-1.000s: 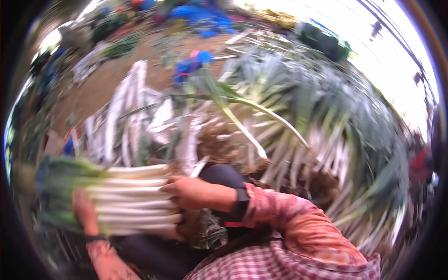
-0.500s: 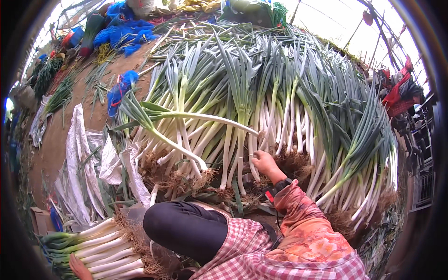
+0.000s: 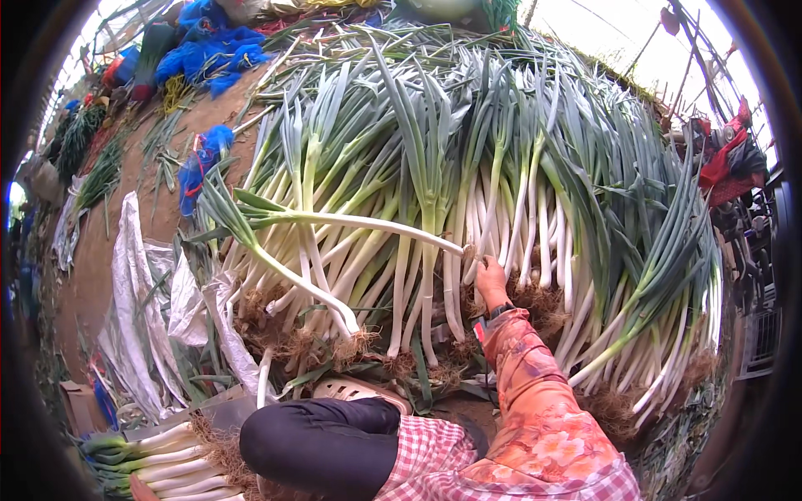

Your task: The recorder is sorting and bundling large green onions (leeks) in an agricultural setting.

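A wide heap of long green onions [image 3: 401, 167] fans out before me, leaves pointing away and white stems and roots toward me. Beside the root end of one green onion lying crosswise [image 3: 376, 224], my right hand [image 3: 491, 282] has its fingers curled in among the white stems; what they grip is hidden. Another loose green onion [image 3: 301, 280] slants over the heap's left part. At the lower left, my left hand [image 3: 142, 489] rests against a row of trimmed green onions [image 3: 175, 463]; only a sliver shows, its fingers mostly cut off.
White plastic sheeting [image 3: 138, 309] lies crumpled on the left, near a cardboard box [image 3: 82, 407]. Blue netting [image 3: 205, 163] sits on the brown ground. My bent knee [image 3: 309, 438] and a beige clog [image 3: 359, 391] are close to the roots. Red cloth [image 3: 725, 159] hangs at the far right.
My right hand has moved up and slightly right along the stems, toward the crosswise green onion's root end. My left hand and the trimmed row have slipped lower in the picture.
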Demonstrator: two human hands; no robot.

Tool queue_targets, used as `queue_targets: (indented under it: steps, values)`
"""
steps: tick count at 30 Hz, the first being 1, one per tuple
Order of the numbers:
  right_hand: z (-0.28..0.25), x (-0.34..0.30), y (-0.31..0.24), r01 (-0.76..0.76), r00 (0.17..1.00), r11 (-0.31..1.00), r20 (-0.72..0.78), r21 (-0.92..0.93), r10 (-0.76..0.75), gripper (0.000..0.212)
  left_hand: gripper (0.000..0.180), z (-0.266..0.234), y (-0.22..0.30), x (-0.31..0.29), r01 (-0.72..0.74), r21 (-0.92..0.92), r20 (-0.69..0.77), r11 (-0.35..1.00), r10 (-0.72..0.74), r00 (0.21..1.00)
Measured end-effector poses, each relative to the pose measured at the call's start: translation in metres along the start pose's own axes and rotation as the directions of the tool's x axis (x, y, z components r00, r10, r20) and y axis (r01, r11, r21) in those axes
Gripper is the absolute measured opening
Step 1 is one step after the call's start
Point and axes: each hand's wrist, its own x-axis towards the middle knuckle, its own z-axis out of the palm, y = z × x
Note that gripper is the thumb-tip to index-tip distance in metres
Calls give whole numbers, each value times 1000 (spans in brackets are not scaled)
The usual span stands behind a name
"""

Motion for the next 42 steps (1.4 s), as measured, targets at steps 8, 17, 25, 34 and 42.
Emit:
queue_targets:
  steps: [8, 17, 25, 34, 42]
  values:
    - [9, 35, -14, -196, 974, 966, 79, -168, 212, 44, 48, 13, -15, 0, 63, -350, -93, 935, -102, 990]
    - [-49, -19, -46, -456, 855, 514, 518, 726, 26, 48, 53, -7, -4, -8, 155, -158, -10, 975, -158, 987]
    - [-107, -17, -93, -255, 956, 332, 289, 908, -56, 26, 52, -3, -1, 3, 260, -286, 9, 922, -268, 963]
    - [-36, -73, -69, 179, 942, 952, 236, 249, -239, 45, 52, -7, 5, 3, 225, -542, 30, 810, -249, 968]
    - [-13, 7, -18, 145, 988, 963, -24, -229, -154, 50, 52, 2, -8, 6, 121, -106, 12, 987, -120, 993]
